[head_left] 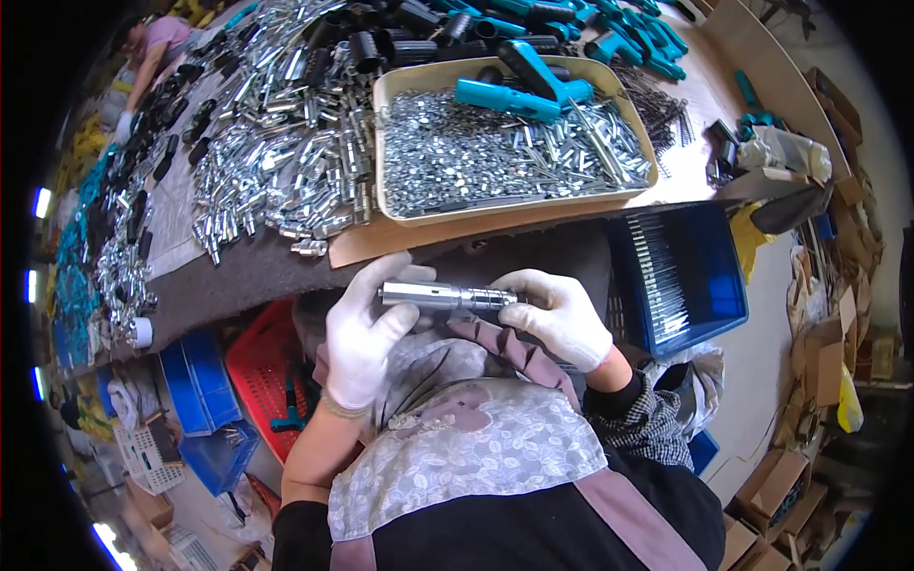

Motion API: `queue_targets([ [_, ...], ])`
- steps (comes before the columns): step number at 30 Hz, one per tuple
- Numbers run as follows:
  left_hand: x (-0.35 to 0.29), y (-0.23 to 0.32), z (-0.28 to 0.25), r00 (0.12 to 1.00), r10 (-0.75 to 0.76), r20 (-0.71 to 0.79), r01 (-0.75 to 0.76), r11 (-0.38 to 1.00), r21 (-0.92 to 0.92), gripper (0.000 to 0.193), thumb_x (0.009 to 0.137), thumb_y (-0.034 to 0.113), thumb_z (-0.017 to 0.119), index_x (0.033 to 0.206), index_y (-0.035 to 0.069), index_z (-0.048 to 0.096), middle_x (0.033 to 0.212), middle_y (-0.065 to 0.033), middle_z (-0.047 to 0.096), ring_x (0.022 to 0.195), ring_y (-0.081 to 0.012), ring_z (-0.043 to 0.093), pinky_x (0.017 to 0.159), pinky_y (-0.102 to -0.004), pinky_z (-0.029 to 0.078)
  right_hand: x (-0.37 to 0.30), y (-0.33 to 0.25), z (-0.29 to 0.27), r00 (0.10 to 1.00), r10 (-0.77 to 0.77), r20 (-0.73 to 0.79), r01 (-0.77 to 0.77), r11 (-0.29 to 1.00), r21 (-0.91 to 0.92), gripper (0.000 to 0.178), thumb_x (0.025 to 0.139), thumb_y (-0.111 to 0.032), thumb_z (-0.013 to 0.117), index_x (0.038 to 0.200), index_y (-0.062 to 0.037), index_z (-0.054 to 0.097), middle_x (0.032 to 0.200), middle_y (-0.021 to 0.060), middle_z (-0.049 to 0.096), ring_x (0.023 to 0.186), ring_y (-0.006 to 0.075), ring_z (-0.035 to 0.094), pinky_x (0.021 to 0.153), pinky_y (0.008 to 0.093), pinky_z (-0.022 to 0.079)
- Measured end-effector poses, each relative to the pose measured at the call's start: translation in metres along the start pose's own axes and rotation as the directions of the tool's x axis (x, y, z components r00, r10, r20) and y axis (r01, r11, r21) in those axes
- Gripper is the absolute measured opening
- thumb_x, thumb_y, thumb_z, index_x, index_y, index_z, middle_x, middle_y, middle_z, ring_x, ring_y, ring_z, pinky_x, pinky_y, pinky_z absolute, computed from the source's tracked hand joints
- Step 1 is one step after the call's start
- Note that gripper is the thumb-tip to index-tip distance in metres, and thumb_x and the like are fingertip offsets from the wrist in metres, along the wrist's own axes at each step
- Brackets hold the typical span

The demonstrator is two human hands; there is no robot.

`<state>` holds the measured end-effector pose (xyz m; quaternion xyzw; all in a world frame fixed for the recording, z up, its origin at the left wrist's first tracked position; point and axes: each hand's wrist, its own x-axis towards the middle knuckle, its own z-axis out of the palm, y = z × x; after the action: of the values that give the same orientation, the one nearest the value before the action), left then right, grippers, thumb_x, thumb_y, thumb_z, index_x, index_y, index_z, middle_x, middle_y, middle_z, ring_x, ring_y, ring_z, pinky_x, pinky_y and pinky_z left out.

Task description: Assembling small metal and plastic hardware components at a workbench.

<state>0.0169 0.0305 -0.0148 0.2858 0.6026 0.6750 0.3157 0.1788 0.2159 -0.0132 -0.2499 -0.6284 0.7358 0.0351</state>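
Note:
Between my two white-gloved hands, above my lap, lies a shiny metal cylinder (419,294) with a thinner stepped, spring-like end on the right. My left hand (367,328) is closed round its thick left part, thumb below and fingers above. At the thin right end, my right hand (562,314) pinches with thumb and forefinger; whether a small separate part sits in that pinch cannot be made out. Just beyond my hands, on the bench, stands a cream tray (519,202) of small metal parts, with a teal tool housing (509,99) lying across it.
Metal cylinders (276,171) are heaped left of the tray. Teal housings (638,43) and black sleeves (409,48) lie behind it. A blue crate (709,314) with metal rods sits right, a red basket (252,357) lower left. Another person (157,43) works at far left.

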Motion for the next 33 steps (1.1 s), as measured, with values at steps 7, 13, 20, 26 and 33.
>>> queue_targets([
  [7, 0.006, 0.004, 0.017, 0.878, 0.007, 0.479, -0.389, 0.593, 0.705, 0.049, 0.076, 0.017, 0.078, 0.122, 0.006, 0.066, 0.09, -0.0148, 0.067, 0.076, -0.0328, 0.067, 0.067, -0.0387, 0.053, 0.004, 0.032, -0.007, 0.961, -0.259, 0.099, 0.277, 0.876, -0.394, 0.031, 0.08, -0.015, 0.072, 0.108, -0.0026, 0.068, 0.097, 0.0187, 0.07, 0.093, 0.0333, 0.069, 0.083, 0.0379, 0.054],
  [13, 0.003, -0.014, 0.037, 0.855, 0.048, 0.516, -0.45, 0.562, 0.694, 0.034, 0.077, 0.018, 0.079, 0.108, 0.006, 0.071, 0.081, -0.0115, 0.067, 0.067, -0.0287, 0.067, 0.062, -0.0362, 0.053, -0.004, 0.049, -0.029, 0.967, -0.173, 0.189, 0.237, 0.879, -0.413, 0.035, 0.084, -0.022, 0.074, 0.112, -0.0014, 0.068, 0.098, 0.0183, 0.07, 0.092, 0.0318, 0.069, 0.084, 0.0382, 0.053],
  [20, 0.003, -0.024, 0.056, 0.867, -0.019, 0.498, -0.392, 0.592, 0.705, 0.029, 0.078, 0.018, 0.078, 0.103, 0.005, 0.07, 0.082, -0.0124, 0.067, 0.069, -0.03, 0.067, 0.062, -0.0374, 0.052, -0.008, 0.092, -0.18, 0.805, -0.397, -0.441, 0.011, 0.752, -0.659, 0.016, 0.085, -0.015, 0.069, 0.094, -0.0026, 0.073, 0.087, 0.0125, 0.072, 0.08, 0.0231, 0.07, 0.075, 0.0326, 0.055],
  [26, 0.006, -0.03, 0.057, 0.894, 0.009, 0.447, -0.355, 0.624, 0.697, 0.029, 0.079, 0.017, 0.077, 0.104, 0.004, 0.069, 0.085, -0.0152, 0.068, 0.071, -0.0327, 0.067, 0.064, -0.0382, 0.053, -0.042, 0.186, -0.281, 0.918, -0.103, -0.384, -0.384, 0.016, -0.923, 0.024, 0.074, -0.006, 0.063, 0.094, -0.0105, 0.075, 0.097, 0.0158, 0.069, 0.098, 0.0374, 0.065, 0.084, 0.0436, 0.055],
  [33, 0.008, -0.027, 0.058, 0.89, 0.023, 0.455, -0.362, 0.642, 0.676, 0.031, 0.079, 0.016, 0.077, 0.106, 0.003, 0.068, 0.087, -0.0161, 0.068, 0.073, -0.0335, 0.067, 0.066, -0.0387, 0.053, -0.034, 0.19, -0.295, 0.943, -0.004, -0.332, -0.332, 0.056, -0.942, 0.028, 0.069, -0.003, 0.063, 0.096, -0.0038, 0.07, 0.098, 0.0204, 0.068, 0.098, 0.0417, 0.065, 0.084, 0.0474, 0.055],
])
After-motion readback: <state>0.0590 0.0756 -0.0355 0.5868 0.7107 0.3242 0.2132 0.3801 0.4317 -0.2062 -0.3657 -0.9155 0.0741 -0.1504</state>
